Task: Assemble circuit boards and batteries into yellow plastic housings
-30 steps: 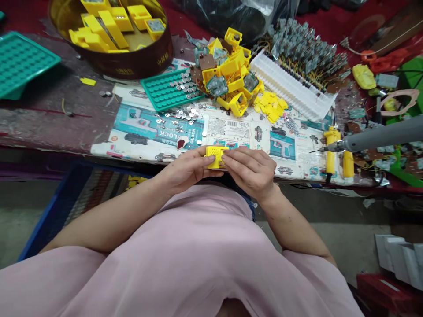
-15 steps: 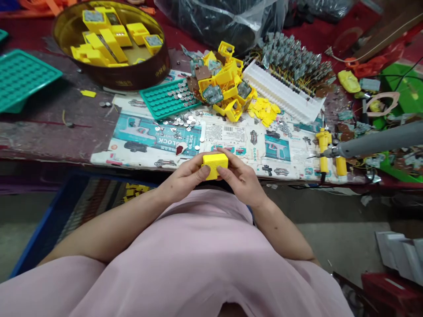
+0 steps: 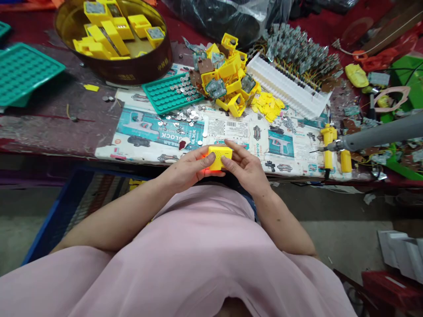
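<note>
A small yellow plastic box (image 3: 218,157) with a grid of little holes sits between my two hands, just off the table's front edge. My left hand (image 3: 191,167) is closed on its left side, thumb on the holed face, and red light glows on the fingers beneath. At the box's right side, my right hand (image 3: 246,169) presses its thumb on the face, with the index finger lifted at the top. Beyond lie a heap of open yellow cases (image 3: 231,72) with circuit boards, loose button cells (image 3: 187,116) and a teal tray (image 3: 168,94).
A round tin (image 3: 128,66) of yellow cases stands at the back left, near another teal tray (image 3: 29,72). A white rack (image 3: 287,88) holds wired boards. On the right are a yellow screwdriver-like tool (image 3: 328,145), a grey rod-shaped tool (image 3: 380,134) and green bins (image 3: 408,72).
Red light now shows under the box on my left fingers. My right index finger has lifted from the box. The whole view has shifted slightly.
</note>
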`<state>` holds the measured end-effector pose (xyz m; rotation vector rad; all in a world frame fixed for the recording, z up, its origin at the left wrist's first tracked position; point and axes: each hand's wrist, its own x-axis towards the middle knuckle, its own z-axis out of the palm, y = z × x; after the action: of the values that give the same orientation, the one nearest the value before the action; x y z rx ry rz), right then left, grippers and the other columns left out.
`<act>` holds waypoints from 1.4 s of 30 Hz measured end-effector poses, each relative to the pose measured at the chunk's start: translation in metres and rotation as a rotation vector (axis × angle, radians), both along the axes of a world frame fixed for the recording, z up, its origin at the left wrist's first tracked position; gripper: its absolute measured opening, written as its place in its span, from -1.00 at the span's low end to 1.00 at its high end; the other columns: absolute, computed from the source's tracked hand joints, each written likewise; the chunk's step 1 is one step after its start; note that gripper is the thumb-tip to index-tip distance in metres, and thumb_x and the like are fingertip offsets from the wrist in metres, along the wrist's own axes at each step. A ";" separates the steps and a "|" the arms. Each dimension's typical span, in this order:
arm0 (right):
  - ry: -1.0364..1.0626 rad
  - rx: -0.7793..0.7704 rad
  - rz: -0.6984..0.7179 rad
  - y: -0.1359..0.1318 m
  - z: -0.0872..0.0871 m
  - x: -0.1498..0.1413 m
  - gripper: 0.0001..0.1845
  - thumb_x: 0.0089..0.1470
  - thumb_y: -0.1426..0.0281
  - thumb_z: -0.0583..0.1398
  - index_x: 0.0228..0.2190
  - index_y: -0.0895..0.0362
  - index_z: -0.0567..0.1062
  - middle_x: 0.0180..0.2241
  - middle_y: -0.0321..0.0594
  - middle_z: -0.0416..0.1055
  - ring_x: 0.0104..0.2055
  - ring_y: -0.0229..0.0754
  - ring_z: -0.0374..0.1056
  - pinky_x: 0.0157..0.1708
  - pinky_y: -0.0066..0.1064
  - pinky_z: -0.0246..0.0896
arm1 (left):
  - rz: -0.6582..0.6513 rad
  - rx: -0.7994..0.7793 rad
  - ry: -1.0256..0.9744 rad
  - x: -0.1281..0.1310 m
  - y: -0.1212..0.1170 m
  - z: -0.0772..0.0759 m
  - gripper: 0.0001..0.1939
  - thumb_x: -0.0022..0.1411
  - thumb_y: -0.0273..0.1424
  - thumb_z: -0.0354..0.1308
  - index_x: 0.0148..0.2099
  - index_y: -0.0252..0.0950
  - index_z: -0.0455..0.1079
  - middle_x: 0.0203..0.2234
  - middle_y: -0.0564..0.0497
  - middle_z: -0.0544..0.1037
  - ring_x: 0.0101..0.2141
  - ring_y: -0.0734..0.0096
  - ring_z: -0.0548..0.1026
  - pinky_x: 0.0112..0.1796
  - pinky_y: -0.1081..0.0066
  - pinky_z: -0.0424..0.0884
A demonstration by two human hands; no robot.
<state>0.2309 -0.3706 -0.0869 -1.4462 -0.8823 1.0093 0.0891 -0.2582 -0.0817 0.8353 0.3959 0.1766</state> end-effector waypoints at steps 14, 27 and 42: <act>-1.088 0.551 -0.141 -0.015 0.009 0.007 -0.74 0.12 0.42 0.30 -0.13 0.00 0.45 -0.26 -0.25 0.51 -0.22 -0.24 0.48 -0.24 -0.36 0.49 | 0.131 0.334 -0.108 -0.009 -0.008 0.001 -0.36 0.16 -0.15 0.34 0.27 -0.03 0.30 0.36 -0.03 0.20 0.28 0.05 0.26 0.20 0.22 0.28; -1.446 0.896 -0.091 -0.017 -0.009 0.032 -0.72 0.09 0.53 0.27 -0.26 -0.13 0.55 -0.26 -0.35 0.54 -0.20 -0.26 0.48 -0.26 -0.42 0.49 | 0.005 -0.004 0.005 -0.003 -0.004 0.002 -0.46 0.10 -0.19 0.41 0.12 -0.19 0.46 -0.06 -0.03 0.61 -0.10 0.32 0.57 -0.05 0.38 0.46; -0.704 0.346 -0.259 -0.012 -0.015 0.017 -0.46 0.12 0.21 0.30 0.13 -0.02 0.39 -0.03 -0.10 0.54 -0.05 -0.16 0.51 -0.13 -0.32 0.52 | 0.260 -0.101 0.077 0.010 0.000 0.005 -0.30 -0.10 -0.39 0.53 0.10 -0.29 0.37 -0.29 0.00 0.66 -0.23 0.35 0.62 -0.07 0.31 0.52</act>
<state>0.2476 -0.3826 -0.1015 -1.5735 -1.2515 0.1178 0.0992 -0.2584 -0.0772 0.6909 0.5809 0.3634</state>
